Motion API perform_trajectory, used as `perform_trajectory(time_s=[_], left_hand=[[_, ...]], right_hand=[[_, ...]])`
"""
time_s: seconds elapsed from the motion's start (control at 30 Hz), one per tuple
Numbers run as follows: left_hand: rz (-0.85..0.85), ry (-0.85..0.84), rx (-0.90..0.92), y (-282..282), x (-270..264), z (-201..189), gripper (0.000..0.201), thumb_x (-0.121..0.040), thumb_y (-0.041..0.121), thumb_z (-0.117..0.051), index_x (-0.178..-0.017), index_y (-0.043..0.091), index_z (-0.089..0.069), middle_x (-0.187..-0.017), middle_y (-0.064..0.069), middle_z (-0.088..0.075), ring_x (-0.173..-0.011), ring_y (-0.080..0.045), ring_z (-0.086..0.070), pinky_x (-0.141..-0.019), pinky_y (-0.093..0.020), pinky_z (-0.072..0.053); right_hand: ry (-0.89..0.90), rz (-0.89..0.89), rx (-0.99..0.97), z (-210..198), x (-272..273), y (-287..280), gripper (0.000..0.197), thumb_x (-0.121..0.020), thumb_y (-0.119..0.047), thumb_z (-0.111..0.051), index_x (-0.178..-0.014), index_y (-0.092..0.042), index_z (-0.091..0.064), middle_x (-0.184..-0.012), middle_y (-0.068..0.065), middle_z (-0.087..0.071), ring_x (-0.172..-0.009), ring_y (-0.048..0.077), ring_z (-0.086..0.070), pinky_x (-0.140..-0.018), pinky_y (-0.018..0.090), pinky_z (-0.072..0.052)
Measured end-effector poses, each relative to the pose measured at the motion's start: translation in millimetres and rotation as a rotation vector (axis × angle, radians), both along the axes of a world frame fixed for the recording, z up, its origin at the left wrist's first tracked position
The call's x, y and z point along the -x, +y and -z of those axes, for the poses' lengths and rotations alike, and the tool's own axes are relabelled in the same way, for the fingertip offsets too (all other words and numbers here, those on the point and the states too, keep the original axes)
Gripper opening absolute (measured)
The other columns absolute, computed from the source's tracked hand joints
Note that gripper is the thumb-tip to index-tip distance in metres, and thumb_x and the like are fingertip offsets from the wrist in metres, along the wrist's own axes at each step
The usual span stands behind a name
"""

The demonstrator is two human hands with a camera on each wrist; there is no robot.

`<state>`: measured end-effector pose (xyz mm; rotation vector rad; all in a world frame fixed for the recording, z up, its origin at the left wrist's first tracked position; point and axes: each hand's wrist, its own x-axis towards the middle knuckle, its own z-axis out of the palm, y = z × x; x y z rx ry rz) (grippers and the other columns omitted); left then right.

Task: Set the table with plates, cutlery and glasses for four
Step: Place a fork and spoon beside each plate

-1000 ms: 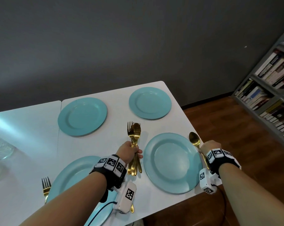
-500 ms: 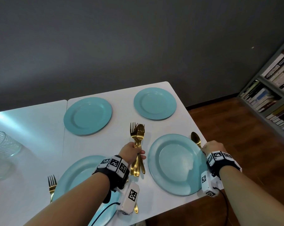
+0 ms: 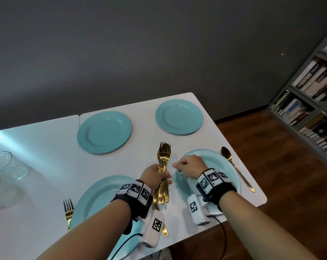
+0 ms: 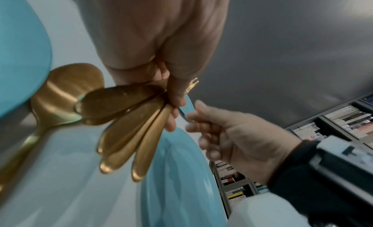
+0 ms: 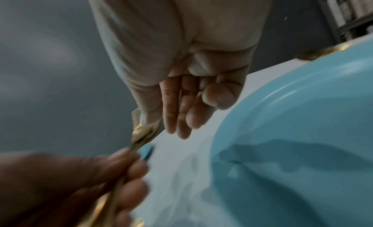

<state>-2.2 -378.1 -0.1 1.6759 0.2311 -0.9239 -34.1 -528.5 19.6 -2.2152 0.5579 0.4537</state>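
My left hand (image 3: 164, 180) grips a bundle of gold cutlery (image 3: 164, 154) between the two near plates, fork tines pointing away; the left wrist view shows the handles (image 4: 131, 127) fanning out below the fingers. My right hand (image 3: 177, 166) hovers over the near right teal plate (image 3: 222, 162), fingers loosely bent, holding nothing, a short gap from the bundle. A gold spoon (image 3: 232, 162) lies on the table right of that plate. The near left plate (image 3: 102, 190) has a gold fork (image 3: 68, 211) on its left and a spoon (image 4: 68, 90) on its right.
Two more teal plates (image 3: 104, 132) (image 3: 179, 117) sit at the far side of the white table (image 3: 143, 113). Clear glasses (image 3: 7, 166) stand at the left. The table edge and wooden floor are to the right, with a bookshelf (image 3: 312, 109) beyond.
My right hand has let go of the spoon beside the near right plate and moved left across the plate towards the bundle. My left hand keeps its grip in place.
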Motion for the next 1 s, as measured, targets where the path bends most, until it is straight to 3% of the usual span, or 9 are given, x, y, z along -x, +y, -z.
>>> perform_trajectory(time_s=[0.13,0.3,0.47,0.6,0.67,0.73,0.87,1.0], left_hand=[[0.062,-0.031,-0.023,16,4,-2,0.011,-0.087,0.001,-0.061,-0.085,0.010,-0.054,-0.079,-0.010,-0.067,-0.072,-0.022,-0.068,-0.088,-0.046,-0.055],[0.068,-0.025,0.011,40,9,-3,0.016,-0.082,-0.002,-0.067,-0.081,0.010,-0.055,-0.075,-0.010,-0.068,-0.067,-0.020,-0.068,-0.085,-0.045,-0.056],[0.108,-0.030,0.006,57,14,-2,0.014,-0.083,0.001,-0.066,-0.082,0.011,-0.056,-0.078,-0.010,-0.069,-0.084,-0.029,-0.070,-0.089,-0.048,-0.055],[0.077,-0.021,-0.019,66,14,0,0.011,-0.086,0.003,-0.063,-0.083,0.008,-0.054,-0.071,-0.009,-0.066,-0.061,-0.020,-0.064,-0.072,-0.037,-0.057],[0.024,0.015,0.001,71,12,0,0.013,-0.088,-0.001,-0.059,-0.082,0.007,-0.051,-0.073,-0.011,-0.063,-0.058,-0.019,-0.061,-0.062,-0.030,-0.055],[-0.002,-0.015,-0.033,79,8,3,0.013,-0.087,-0.002,-0.059,-0.083,0.008,-0.051,-0.074,-0.011,-0.063,-0.059,-0.018,-0.061,-0.060,-0.027,-0.054],[-0.028,-0.012,-0.034,94,-1,6,0.014,-0.087,0.001,-0.060,-0.084,0.009,-0.050,-0.076,-0.012,-0.063,-0.061,-0.018,-0.061,-0.063,-0.028,-0.055],[-0.031,-0.023,-0.030,103,-6,6,0.015,-0.088,0.002,-0.060,-0.082,0.011,-0.050,-0.079,-0.011,-0.063,-0.064,-0.018,-0.062,-0.071,-0.031,-0.056]], right_hand=[[0.020,0.055,-0.107,4,3,43,0.021,-0.086,-0.038,-0.065,-0.084,-0.018,-0.070,-0.081,0.003,-0.069,-0.058,0.009,-0.054,-0.049,0.017,-0.043],[0.007,0.211,-0.175,2,12,66,0.020,-0.084,-0.030,-0.069,-0.095,-0.013,-0.071,-0.064,-0.004,-0.057,-0.054,0.008,-0.049,-0.046,0.017,-0.040],[0.029,0.326,-0.248,4,23,83,0.013,-0.083,-0.031,-0.069,-0.088,-0.020,-0.067,-0.073,0.004,-0.063,-0.057,0.011,-0.050,-0.051,0.019,-0.041],[0.011,0.401,-0.256,7,29,86,0.012,-0.085,-0.031,-0.066,-0.084,-0.019,-0.067,-0.088,0.005,-0.072,-0.061,0.013,-0.051,-0.055,0.023,-0.043],[0.005,0.438,-0.208,7,32,82,0.013,-0.087,-0.028,-0.064,-0.085,-0.016,-0.067,-0.079,0.000,-0.067,-0.056,0.010,-0.049,-0.052,0.020,-0.041],[0.056,0.417,-0.086,10,37,75,0.014,-0.088,-0.028,-0.064,-0.082,-0.015,-0.067,-0.076,-0.002,-0.062,-0.060,0.010,-0.051,-0.056,0.019,-0.043],[0.223,0.316,0.162,26,41,70,0.031,-0.085,-0.029,-0.067,-0.100,-0.002,-0.069,-0.099,0.006,-0.068,-0.094,0.020,-0.064,-0.080,0.025,-0.051],[0.276,0.242,0.296,37,42,75,0.031,-0.086,-0.027,-0.065,-0.105,-0.004,-0.069,-0.109,0.009,-0.069,-0.101,0.023,-0.064,-0.088,0.029,-0.053]])
